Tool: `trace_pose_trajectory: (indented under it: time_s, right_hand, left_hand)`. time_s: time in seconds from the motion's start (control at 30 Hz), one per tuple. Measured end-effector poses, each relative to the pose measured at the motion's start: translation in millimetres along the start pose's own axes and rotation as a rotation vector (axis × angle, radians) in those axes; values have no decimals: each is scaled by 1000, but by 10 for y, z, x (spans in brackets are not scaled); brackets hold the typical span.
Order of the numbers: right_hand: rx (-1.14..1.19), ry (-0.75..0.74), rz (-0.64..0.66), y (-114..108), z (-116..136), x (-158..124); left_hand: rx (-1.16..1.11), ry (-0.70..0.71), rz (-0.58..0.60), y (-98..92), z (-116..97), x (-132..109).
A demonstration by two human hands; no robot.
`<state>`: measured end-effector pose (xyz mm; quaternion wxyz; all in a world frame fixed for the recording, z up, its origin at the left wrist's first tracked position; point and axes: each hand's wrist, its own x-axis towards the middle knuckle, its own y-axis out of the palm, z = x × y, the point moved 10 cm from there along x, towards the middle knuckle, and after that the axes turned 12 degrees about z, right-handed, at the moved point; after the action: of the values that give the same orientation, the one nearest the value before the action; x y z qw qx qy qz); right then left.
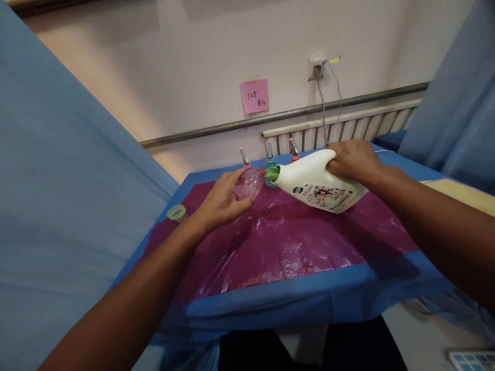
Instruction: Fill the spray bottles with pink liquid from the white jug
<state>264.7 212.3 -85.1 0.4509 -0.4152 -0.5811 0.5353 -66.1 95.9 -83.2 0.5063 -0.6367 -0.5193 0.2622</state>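
Note:
My right hand (353, 158) grips the handle of a white detergent jug (332, 191), tilted on its side. Its green-lined mouth points left, close to a clear plastic bottle (247, 186). Around that clear bottle curls my left hand (224, 200), thumb at the front and fingers at the back. A pump head with a pink collar (246, 159) shows just above the clear bottle; I cannot tell if it is fitted to it. Behind the jug's mouth stands a teal pump bottle (270, 164), and beside it another pump with a pink collar (294, 149). Any flow is too small to make out.
A pale green cap (177, 212) lies at the left on the purple plastic sheet (294, 247), which covers a blue-draped table (278, 296). Blue curtains hang on both sides. On the wall are a pink note (254, 96), a socket with cables (316, 68) and a radiator (351, 123).

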Motion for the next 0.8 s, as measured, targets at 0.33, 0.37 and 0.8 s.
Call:
trace_pose_trajectory:
  time_s: [0.33, 0.37, 0.8]
  right_hand:
    - [8, -24, 29, 4, 60, 56]
    - [3, -25, 26, 1, 73, 56]
    - [-28, -59, 23, 8, 158, 127]
  left_hand:
    - [206, -50, 128, -89, -73, 5]
    - [222, -49, 135, -96, -76, 5]
    - [415, 2, 184, -171, -143, 34]
